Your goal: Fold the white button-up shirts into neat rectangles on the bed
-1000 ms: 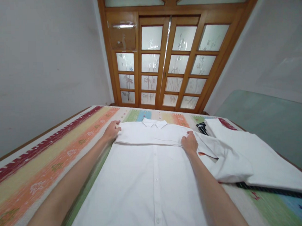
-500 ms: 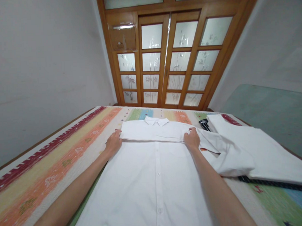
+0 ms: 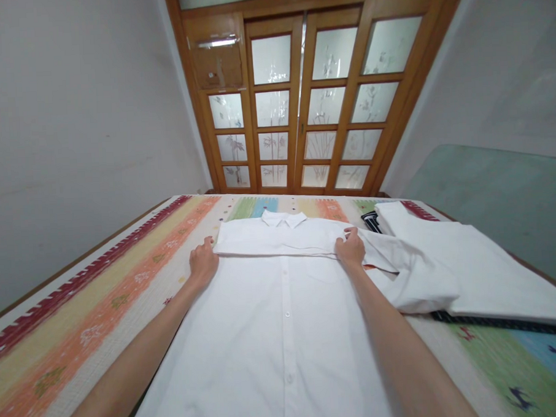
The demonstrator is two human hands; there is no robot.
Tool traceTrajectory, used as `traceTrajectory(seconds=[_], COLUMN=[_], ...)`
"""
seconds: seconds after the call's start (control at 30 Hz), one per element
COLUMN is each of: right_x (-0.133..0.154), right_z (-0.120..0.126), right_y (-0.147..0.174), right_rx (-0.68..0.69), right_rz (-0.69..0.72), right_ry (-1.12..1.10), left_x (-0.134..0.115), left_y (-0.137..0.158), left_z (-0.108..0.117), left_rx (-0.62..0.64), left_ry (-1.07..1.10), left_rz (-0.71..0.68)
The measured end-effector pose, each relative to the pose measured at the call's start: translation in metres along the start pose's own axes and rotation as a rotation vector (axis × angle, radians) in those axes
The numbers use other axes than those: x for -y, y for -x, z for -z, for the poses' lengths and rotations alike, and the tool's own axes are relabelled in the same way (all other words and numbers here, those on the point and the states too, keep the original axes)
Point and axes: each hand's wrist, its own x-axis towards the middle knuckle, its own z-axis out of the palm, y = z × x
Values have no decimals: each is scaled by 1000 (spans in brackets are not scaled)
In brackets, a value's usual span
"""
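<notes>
A white button-up shirt (image 3: 265, 332) lies front up along the bed, with its collar (image 3: 284, 220) at the far end. A folded band of the shirt's cloth (image 3: 274, 240) runs straight across the chest just below the collar. My left hand (image 3: 204, 261) is closed at the left end of this band, fingers curled on the edge. At the other end my right hand (image 3: 350, 248) pinches the cloth near the shoulder. To the right of that hand a loose, crumpled sleeve (image 3: 419, 282) spreads out. My forearms lie over both sides of the shirt.
More folded white clothing (image 3: 488, 273) is stacked at the right, over a dark patterned item (image 3: 371, 221). A striped multicoloured cover (image 3: 107, 308) lies beneath everything. Wooden doors with glass panes (image 3: 273, 107) stand beyond the bed, and a pale green panel (image 3: 489, 199) leans at the right wall.
My view has tilted and shifted slightly, so everything sits a little higher and further left. Both hands stay at the two ends of the folded band, and the shirt keeps its shape.
</notes>
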Motion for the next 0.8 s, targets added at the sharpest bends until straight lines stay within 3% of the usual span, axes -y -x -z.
traceTrajectory(seconds=[0.13,0.27,0.37,0.43,0.53,0.8], right_x=[3,2,1,0,0,0], right_z=[-2,-7,-10,-11,-12,-12], right_y=[4,5,4,3,2,2], right_rx=[-25,-98,-71,-46,-20,-33], right_rz=[58,258,341,356,362,365], right_ry=[119,257,321,341,350,360], left_x=[9,28,43,49,50,26], left_y=[-3,-3,-6,-12,-24,-47], left_z=[-4,-6,-2,1,4,14], left_rx=[6,-2,29,83,208,467], left_ry=[99,163,220,296,423,739], left_rz=[-87,-271,-319,-267,-71,231])
